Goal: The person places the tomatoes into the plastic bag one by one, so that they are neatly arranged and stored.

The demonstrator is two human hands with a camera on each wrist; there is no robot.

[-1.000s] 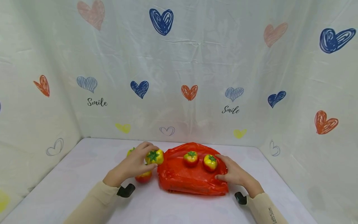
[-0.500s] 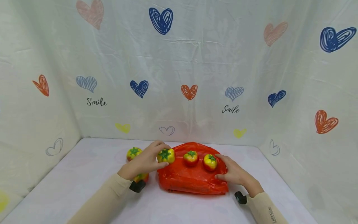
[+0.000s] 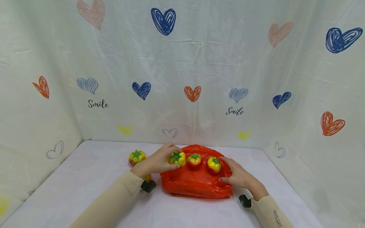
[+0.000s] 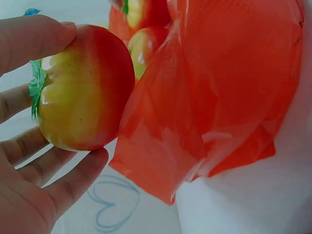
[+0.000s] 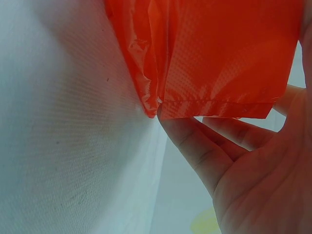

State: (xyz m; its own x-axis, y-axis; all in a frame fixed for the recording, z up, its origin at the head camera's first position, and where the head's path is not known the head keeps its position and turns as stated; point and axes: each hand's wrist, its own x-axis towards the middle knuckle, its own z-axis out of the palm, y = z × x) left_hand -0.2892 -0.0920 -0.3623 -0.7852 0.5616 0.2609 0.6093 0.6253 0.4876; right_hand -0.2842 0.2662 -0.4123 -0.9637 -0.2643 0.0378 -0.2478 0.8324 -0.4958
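Observation:
My left hand (image 3: 159, 161) holds a yellow-and-red persimmon (image 3: 177, 159) with a green leafy top, over the left part of a red plastic bag (image 3: 196, 185). In the left wrist view, thumb and fingertips clasp the persimmon (image 4: 87, 90) right beside the bag's edge. Two more persimmons, one in the middle (image 3: 195, 161) and one to the right (image 3: 214, 165), sit within the bag's opening. My right hand (image 3: 242, 177) grips the bag's right side, thumb near the front and fingers farther back. The right wrist view shows those fingers (image 5: 200, 146) along the bag's edge.
On the white table (image 3: 85, 180), one persimmon (image 3: 137, 157) lies behind the left forearm. Another persimmon (image 3: 148, 177) is mostly hidden under the left wrist. A white curtain (image 3: 214, 69) printed with hearts encloses the back and sides.
My left hand has carried its persimmon rightward, from beside the bag to over its left part, close to the middle persimmon. The right hand and the bag stay nearly still.

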